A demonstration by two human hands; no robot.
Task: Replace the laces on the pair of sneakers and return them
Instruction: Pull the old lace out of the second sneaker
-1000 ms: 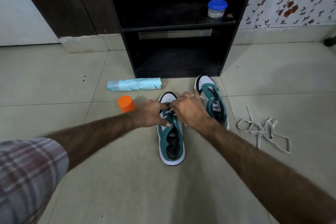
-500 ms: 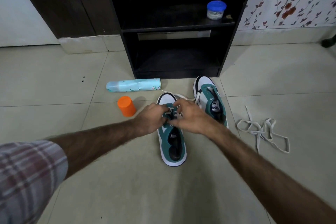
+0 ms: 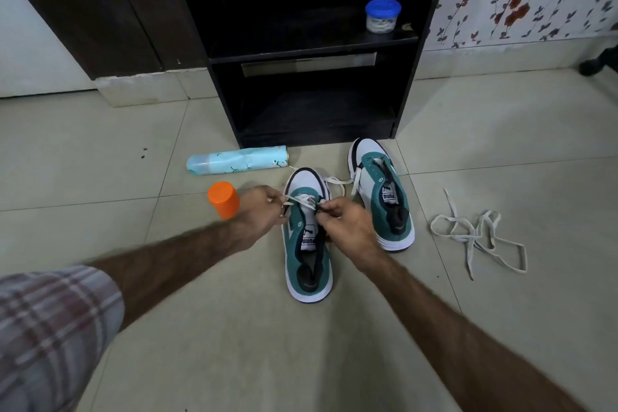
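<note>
Both hands are on the near sneaker (image 3: 309, 254): left hand (image 3: 264, 211) and right hand (image 3: 347, 227) each pinching the white lace (image 3: 306, 201) near its toe.

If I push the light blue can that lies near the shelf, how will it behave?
The light blue can lies on its side on the smooth tiled floor, so it would probably roll. It looks slim, likely light. Its surface seems glossy, perhaps slippery.

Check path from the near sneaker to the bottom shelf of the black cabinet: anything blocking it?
Nothing visible blocks it. The near green-and-white sneaker sits just in front of the black cabinet's bottom shelf, which looks bare. The light blue spray can and orange plastic cup lie left of that line.
</note>
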